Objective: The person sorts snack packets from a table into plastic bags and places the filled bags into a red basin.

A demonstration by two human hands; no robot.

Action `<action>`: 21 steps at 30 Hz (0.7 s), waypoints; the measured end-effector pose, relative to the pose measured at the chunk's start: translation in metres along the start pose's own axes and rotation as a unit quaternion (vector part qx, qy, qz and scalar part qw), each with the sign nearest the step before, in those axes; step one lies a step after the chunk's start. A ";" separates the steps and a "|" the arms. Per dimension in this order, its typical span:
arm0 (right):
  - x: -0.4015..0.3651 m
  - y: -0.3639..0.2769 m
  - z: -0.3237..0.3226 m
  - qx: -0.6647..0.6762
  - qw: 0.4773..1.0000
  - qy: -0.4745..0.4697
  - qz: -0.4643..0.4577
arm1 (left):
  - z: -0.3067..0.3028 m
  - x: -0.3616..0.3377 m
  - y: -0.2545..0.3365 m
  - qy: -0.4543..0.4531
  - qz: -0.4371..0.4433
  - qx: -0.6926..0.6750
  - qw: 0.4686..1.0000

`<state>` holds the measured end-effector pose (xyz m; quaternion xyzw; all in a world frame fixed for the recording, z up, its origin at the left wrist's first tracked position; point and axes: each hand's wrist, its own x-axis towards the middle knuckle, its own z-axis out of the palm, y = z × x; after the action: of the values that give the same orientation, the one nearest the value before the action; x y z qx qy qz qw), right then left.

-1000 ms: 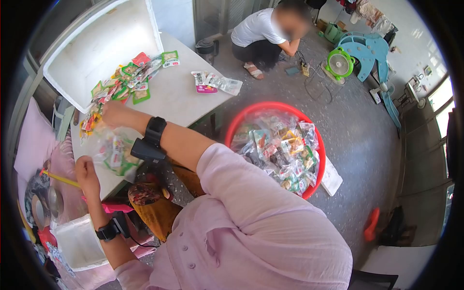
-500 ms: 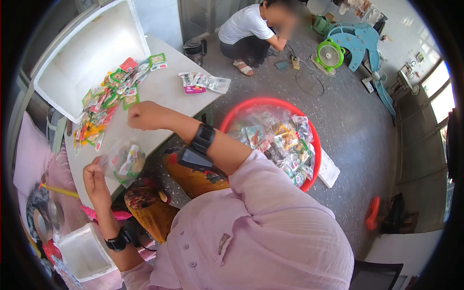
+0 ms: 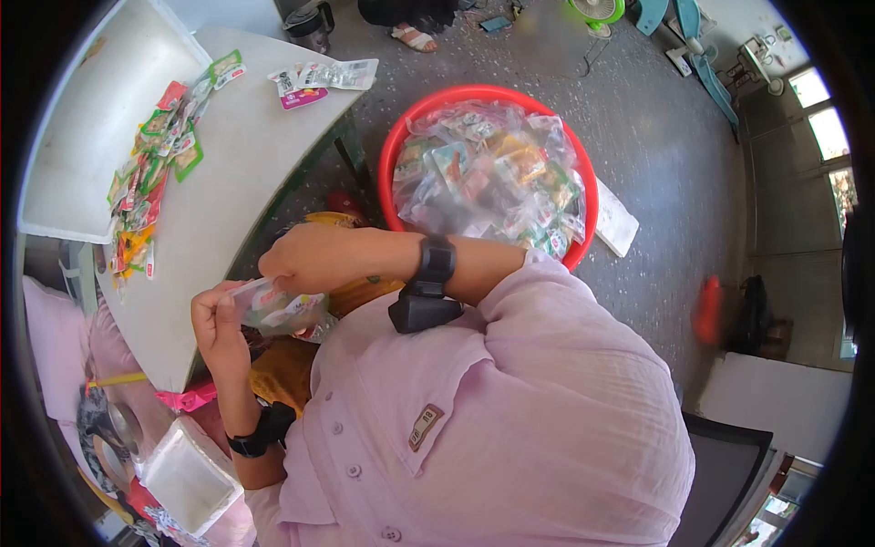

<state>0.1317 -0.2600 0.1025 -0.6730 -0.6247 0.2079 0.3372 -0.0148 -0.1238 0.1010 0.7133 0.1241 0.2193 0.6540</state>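
Note:
A clear plastic bag [image 3: 290, 313] with small packets inside hangs between my hands, above my lap. My left hand [image 3: 219, 321] pinches its upper left edge, beside the table edge. My right hand [image 3: 293, 258] is closed at the top of the bag, fingers bent down and partly hidden. Colourful small packets [image 3: 150, 178] lie in a long pile on the white table [image 3: 239, 155]. Silver and purple packets [image 3: 319, 77] lie at the table's far corner. A red tub [image 3: 390, 173] full of filled clear bags [image 3: 492, 173] stands on the floor.
A white foam box [image 3: 109, 118] lies on its side on the table. Another foam box [image 3: 191, 479] is at the lower left. A kettle [image 3: 310, 25] stands beyond the table. A person's sandaled foot [image 3: 415, 37] and a green fan [image 3: 597, 9] are at the top.
My right hand has come down to the bag's top, beside my left hand. The bag is now nearer my body. The view has tilted downward, so the table and tub appear higher.

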 end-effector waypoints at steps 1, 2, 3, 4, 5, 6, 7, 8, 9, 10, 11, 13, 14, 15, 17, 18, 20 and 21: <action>-0.004 0.007 0.002 0.013 1.000 0.018 -0.022 | 0.003 0.001 -0.004 -0.011 0.017 0.008 1.000; -0.008 0.013 0.003 0.026 0.998 0.035 -0.044 | 0.005 0.003 -0.008 -0.022 0.034 0.017 0.999; -0.011 0.020 0.003 0.039 0.996 0.052 -0.067 | 0.007 0.005 -0.011 -0.031 0.051 0.024 0.998; -0.016 0.029 0.000 0.034 0.993 0.082 -0.076 | 0.008 0.007 -0.012 -0.015 0.046 0.026 0.998; -0.021 0.038 -0.007 0.032 0.989 0.111 -0.087 | 0.007 0.009 -0.012 0.005 0.038 0.031 0.999; -0.030 0.044 -0.021 0.056 0.991 0.114 -0.048 | 0.006 0.010 -0.013 0.026 0.029 0.038 0.999; -0.041 0.050 -0.036 0.081 0.990 0.116 -0.007 | 0.002 0.011 -0.016 0.034 0.023 0.045 0.998; -0.054 0.062 -0.045 0.109 0.982 0.150 0.041 | -0.005 0.011 -0.020 0.041 0.014 0.054 0.998; -0.068 0.068 -0.061 0.120 0.976 0.154 0.097 | -0.013 0.009 -0.025 0.047 0.006 0.063 0.997; -0.085 0.073 -0.075 0.159 0.959 0.169 0.164 | -0.019 0.006 -0.029 0.063 -0.016 0.079 0.995; -0.103 0.094 -0.083 0.167 0.949 0.198 0.177 | -0.028 0.002 -0.037 0.077 -0.035 0.080 0.993; -0.137 0.122 -0.096 0.166 0.921 0.253 0.244 | -0.048 -0.002 -0.062 0.102 -0.069 0.075 0.990; -0.152 0.129 -0.103 0.158 0.900 0.277 0.296 | -0.057 -0.005 -0.074 0.111 -0.087 0.083 0.987; -0.168 0.143 -0.107 0.136 0.882 0.310 0.329 | -0.067 -0.009 -0.085 0.118 -0.104 0.090 0.983; -0.199 0.170 -0.109 0.134 0.837 0.381 0.370 | -0.083 -0.016 -0.105 0.124 -0.136 0.104 0.977; -0.213 0.180 -0.110 0.155 0.810 0.419 0.379 | -0.089 -0.020 -0.114 0.122 -0.149 0.112 0.975; -0.240 0.200 -0.109 0.194 0.762 0.476 0.394 | -0.098 -0.028 -0.129 0.123 -0.170 0.132 0.969; -0.252 0.211 -0.111 0.211 0.742 0.496 0.399 | -0.100 -0.031 -0.135 0.127 -0.176 0.143 0.966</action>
<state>0.3233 -0.5274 -0.0076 -0.7805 0.0162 0.0872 0.6189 -0.0749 -0.0350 -0.0323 0.7327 0.3598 0.1690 0.5524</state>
